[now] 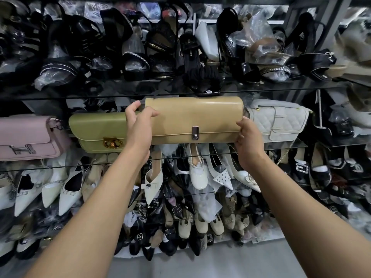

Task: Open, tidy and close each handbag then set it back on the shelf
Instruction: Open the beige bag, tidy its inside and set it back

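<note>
My left hand and right hand gripped the tan bag at its ends, covering part of the green bag.

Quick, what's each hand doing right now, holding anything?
Left hand: grips the left end of the tan handbag.
Right hand: grips the right end of the same handbag.

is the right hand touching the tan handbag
Touching. The head view shows the right hand gripping the tan handbag at its right end, thumb on the front.
</note>
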